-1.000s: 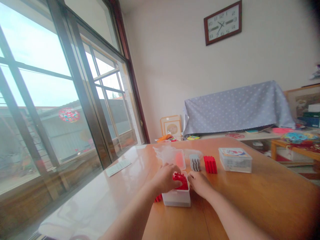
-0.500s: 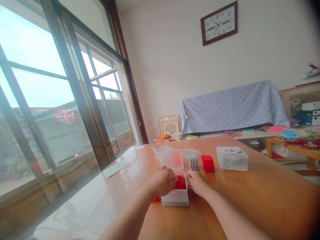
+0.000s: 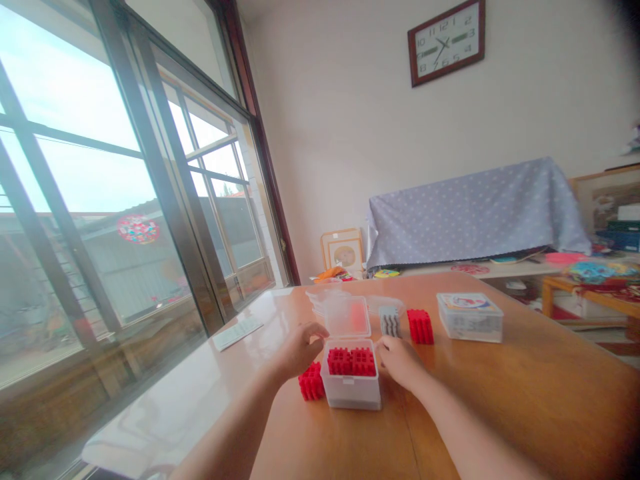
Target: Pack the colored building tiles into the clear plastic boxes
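- Table [image 3: 465,413]: brown, under the box.
- Box [image 3: 353,395]: white and uncovered, between the two hands, its lid [image 3: 345,320] leaning back at the far side.
- Tub [image 3: 473,327]: clear, closed, well apart to the box's right.
- Left hand [image 3: 300,352]: by the box's far left corner, thumb and fingers loosely parted, holding nothing.
- Right hand [image 3: 399,362]: beside the box's right wall, fingers curled; I cannot tell whether it grips the rim.
- Red blocks [image 3: 351,362]: two groups side by side inside the box, between the hands.
- Red stack [image 3: 311,383]: just left of the box.
- Grey stack [image 3: 390,322]: beyond the box, to its right.
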Action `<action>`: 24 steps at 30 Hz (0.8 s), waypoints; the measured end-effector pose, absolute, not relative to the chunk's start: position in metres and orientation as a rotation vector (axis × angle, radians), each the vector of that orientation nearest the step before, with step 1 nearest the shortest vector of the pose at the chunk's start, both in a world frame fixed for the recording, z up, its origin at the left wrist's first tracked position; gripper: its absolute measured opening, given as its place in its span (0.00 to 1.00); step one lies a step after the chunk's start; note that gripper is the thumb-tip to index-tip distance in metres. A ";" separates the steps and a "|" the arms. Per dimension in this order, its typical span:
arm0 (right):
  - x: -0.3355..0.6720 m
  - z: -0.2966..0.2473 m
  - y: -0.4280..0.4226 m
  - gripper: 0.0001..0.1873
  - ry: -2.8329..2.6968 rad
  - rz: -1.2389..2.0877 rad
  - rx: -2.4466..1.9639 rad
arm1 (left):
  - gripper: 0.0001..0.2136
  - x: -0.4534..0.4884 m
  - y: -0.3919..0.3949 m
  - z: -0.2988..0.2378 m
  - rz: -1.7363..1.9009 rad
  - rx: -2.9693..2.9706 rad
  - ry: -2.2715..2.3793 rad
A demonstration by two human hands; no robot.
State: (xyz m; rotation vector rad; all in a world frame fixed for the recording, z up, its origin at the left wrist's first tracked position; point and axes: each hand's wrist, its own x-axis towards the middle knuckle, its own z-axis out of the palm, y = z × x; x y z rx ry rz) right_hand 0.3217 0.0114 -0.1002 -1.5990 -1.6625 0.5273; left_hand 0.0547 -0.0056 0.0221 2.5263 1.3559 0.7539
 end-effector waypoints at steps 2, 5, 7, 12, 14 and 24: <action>0.323 -0.099 0.011 0.18 -1.659 0.526 -1.600 | 0.14 0.041 -0.007 0.021 0.739 2.478 1.386; 0.323 -0.098 0.010 0.18 -1.659 0.532 -1.602 | 0.16 0.022 -0.013 0.022 0.621 2.416 1.409; 0.323 -0.097 0.010 0.18 -1.663 0.539 -1.605 | 0.19 0.014 -0.019 0.022 0.511 2.391 1.430; 0.321 -0.100 0.011 0.17 -1.683 0.554 -1.577 | 0.28 0.006 -0.030 0.015 0.324 2.388 1.534; 0.320 -0.102 0.011 0.17 -1.688 0.564 -1.572 | 0.27 0.005 -0.032 0.012 0.311 2.415 1.555; 0.322 -0.101 0.010 0.16 -1.678 0.585 -1.568 | 0.18 0.005 -0.027 0.020 0.586 2.451 1.518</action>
